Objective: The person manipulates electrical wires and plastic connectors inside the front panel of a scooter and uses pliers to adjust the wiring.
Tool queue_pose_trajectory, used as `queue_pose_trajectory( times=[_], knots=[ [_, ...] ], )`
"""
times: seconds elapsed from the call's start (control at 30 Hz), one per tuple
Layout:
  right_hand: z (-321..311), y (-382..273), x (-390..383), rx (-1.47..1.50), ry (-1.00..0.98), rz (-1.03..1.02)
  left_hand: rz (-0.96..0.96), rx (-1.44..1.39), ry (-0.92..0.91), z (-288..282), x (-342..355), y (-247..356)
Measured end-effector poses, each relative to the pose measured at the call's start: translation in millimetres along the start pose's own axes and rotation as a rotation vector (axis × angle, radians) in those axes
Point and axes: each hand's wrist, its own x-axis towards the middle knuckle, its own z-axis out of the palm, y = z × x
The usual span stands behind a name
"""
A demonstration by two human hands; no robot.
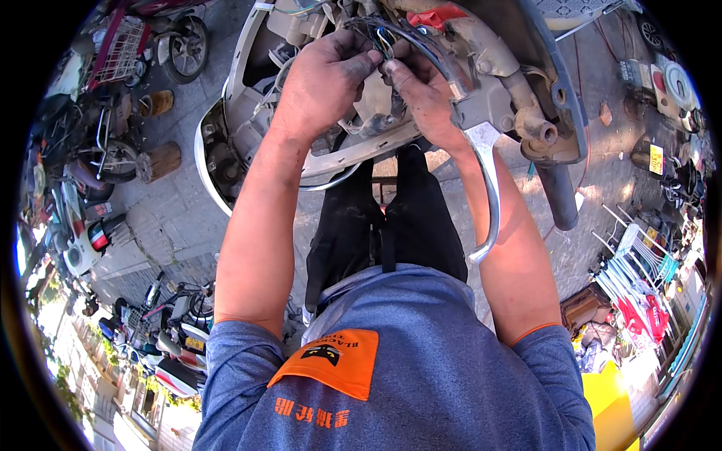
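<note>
Wiring bundle (385,36) at upper middle, among exposed parts of pale vehicle shell (361,152). Your left hand (327,79): grip clamped on bundle. Your right hand (425,94) just beside, grip likewise pinched on it. Silver curved lever (490,192) overlaps your right forearm (519,240).

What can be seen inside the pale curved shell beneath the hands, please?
Dusty parts show inside the pale curved shell; thin wires run between the fingers of the left hand and right hand. Whatever lies directly beneath those hands is covered.
</note>
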Motion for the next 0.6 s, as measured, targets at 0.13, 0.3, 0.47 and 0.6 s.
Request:
queue_pose_trajectory(
  times=[0.13,0.3,0.47,0.6],
  knots=[
    [0.7,-6.2,-0.1,0.099,-0.024,-0.041,-0.142,-0.185,-0.073,-12.9,6.8,1.9],
    [2.9,-8.7,1.2,0.094,0.005,-0.045,-0.279,-0.439,-0.096,-19.6,11.4,4.6],
    [4.7,-13.7,-0.3,0.229,-0.02,0.032,-0.385,-0.6,-0.071,-18.3,14.6,-1.0],
    [5.8,-11.6,0.4,0.186,0.005,-0.017,-0.387,-0.673,-0.087,-18.5,16.3,-3.1]
  ],
)
